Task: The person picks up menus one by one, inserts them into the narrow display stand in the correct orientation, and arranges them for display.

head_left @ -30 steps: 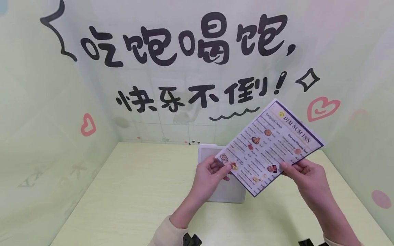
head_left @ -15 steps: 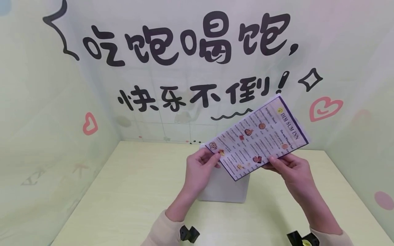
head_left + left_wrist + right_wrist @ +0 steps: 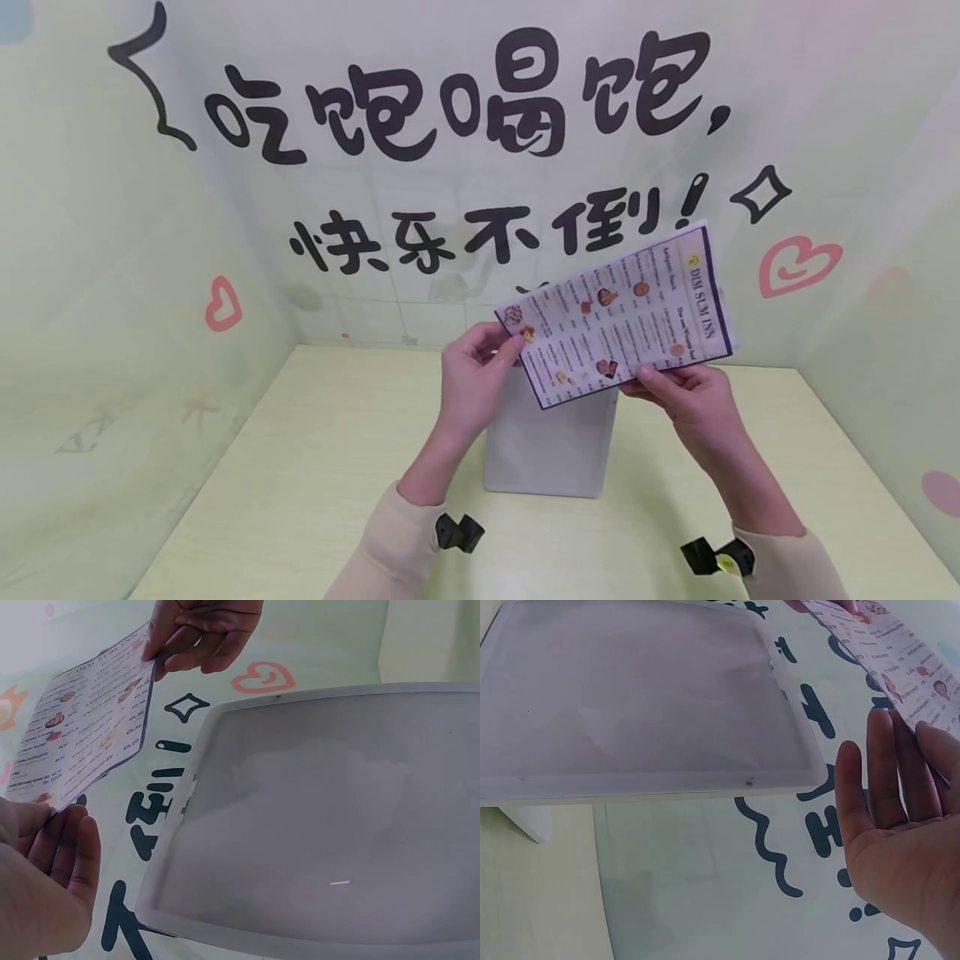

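Note:
A printed "DIM SUM INN" menu [image 3: 618,312] with small food pictures is held in the air, tilted, its printed face toward the head camera. My left hand [image 3: 472,375] pinches its lower-left end between thumb and fingers. Along the lower edge, toward the right, my right hand [image 3: 693,408] pinches it too. Behind the menu stands a light grey panel [image 3: 551,450] with a raised rim; its top is covered in the head view. Both wrist views show a gap between the menu and this panel [image 3: 322,810].
The pale wooden table [image 3: 300,467] extends to both sides of the panel. A support foot [image 3: 532,823] shows beneath the panel in the right wrist view. Printed fabric walls [image 3: 420,192] with black lettering enclose the back and sides.
Both hands have carried the menu up and to the left, more in front of the panel's top. The menu has turned counter-clockwise, so its long edges lie nearer level.

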